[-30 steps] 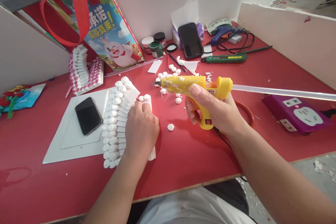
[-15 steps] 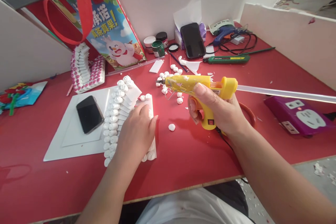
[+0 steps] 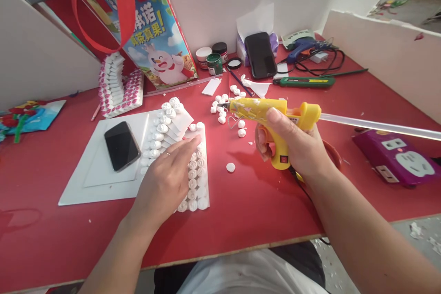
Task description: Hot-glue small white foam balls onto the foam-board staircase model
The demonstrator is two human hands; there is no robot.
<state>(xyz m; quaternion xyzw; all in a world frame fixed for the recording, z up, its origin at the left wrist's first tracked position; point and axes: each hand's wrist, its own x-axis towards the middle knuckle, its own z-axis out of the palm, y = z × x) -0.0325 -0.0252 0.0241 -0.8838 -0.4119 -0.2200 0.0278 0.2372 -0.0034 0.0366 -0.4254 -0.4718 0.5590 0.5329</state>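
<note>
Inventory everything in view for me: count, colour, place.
glue gun: 1, yellow, centre right
glue stick: 1, clear, in glue gun
rosette panel: 1, white, centre
stepped strip: 1, white, left of rosette panel
loose rosettes: many, white, near centre
white board: 1, white, left
phones: 2, black, one on white board, one back
tissue pack: 1, purple, back
paint jars: 3, white, green and dark, back
thin sticks: several, mixed, back
utility knife: 1, green, back right
corded tool: 1, blue, back right
power strip: 1, purple, right
bag: 1, multicoloured, back left
pink-tipped model: 1, white, pink, beside bag
packet: 1, blue, far left
table: 1, red, beneath
left hand: 1, bare, at rosette panel
right hand: 1, bare, gripping glue gun
</note>
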